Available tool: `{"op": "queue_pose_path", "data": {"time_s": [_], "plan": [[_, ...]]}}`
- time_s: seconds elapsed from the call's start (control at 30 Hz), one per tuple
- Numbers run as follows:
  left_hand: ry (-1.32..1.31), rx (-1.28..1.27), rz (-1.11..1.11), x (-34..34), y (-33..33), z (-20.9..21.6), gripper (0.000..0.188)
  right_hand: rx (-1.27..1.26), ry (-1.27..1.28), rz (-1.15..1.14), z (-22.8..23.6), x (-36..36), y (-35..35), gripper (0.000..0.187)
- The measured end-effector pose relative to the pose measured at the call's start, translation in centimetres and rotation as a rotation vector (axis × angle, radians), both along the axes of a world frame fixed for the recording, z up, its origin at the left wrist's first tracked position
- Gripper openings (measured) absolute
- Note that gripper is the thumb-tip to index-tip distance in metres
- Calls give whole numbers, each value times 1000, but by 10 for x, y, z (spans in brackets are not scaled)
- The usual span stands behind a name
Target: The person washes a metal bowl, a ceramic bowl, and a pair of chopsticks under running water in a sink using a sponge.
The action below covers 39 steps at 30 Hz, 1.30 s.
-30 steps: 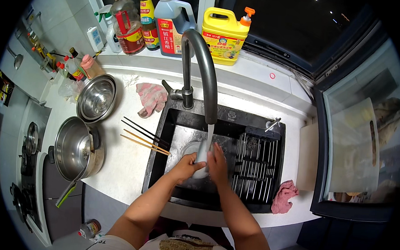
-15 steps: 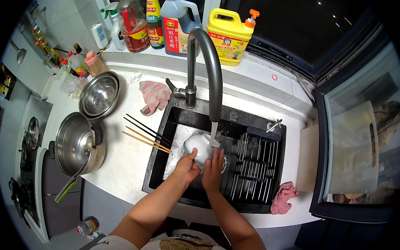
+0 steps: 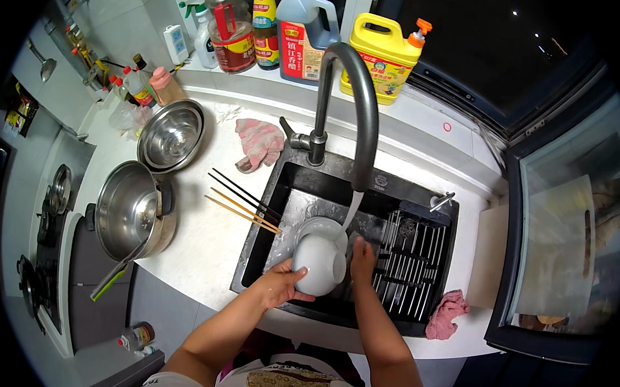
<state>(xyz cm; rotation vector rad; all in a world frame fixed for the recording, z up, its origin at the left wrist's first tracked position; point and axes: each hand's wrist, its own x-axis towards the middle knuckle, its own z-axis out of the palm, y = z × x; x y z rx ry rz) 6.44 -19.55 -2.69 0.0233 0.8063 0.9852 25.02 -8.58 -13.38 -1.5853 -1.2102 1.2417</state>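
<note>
My left hand [image 3: 285, 285] grips a white bowl [image 3: 314, 267] over the near part of the black sink [image 3: 254, 257], thumb on its outer wall. The bowl is tipped on its side, its foot ring facing right. Just beyond it another pale, round dish [image 3: 320, 229] sits in the sink, partly hidden. Water runs from the grey gooseneck faucet [image 3: 366, 147] down between the bowl and my right hand [image 3: 362, 259]. That hand is apart from the bowl, at its right; its fingers are blurred and partly turned away.
Two pairs of chopsticks [image 3: 242, 211] jut over the sink's left rim. A steel drying rack [image 3: 411, 265] covers the sink's right side. Left stand a steel pot [image 3: 128, 208] and steel basins [image 3: 171, 137]. Cloths [image 3: 259, 143] lie about; bottles [image 3: 308, 36] line the sill. An open window [image 3: 500, 238] juts in at right.
My left hand has pulled the bowl nearer and tipped it sideways, uncovering the dish behind. My right hand has come off the bowl to its right. The whole view has shifted slightly.
</note>
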Motion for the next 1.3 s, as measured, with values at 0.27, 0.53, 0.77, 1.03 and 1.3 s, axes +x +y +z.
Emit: {"op": "queue_pose_path", "data": {"time_s": [0.27,0.53,0.77,1.03,1.3], "plan": [[1846,878,-87,-15,-44,25,16,374,-860,569,-3,-25,-11,33],[2228,584,-124,-68,-88,4,24,572,-918,940,-45,-48,-35,43],[2337,422,-146,-84,-90,-8,21,538,-1002,1042,-75,-44,-23,15],[2339,295,-238,-70,-74,1,39,544,-743,1068,-39,-35,-23,11],[1392,380,173,25,-1,-57,55,108,-312,773,0,-39,2,29]]}}
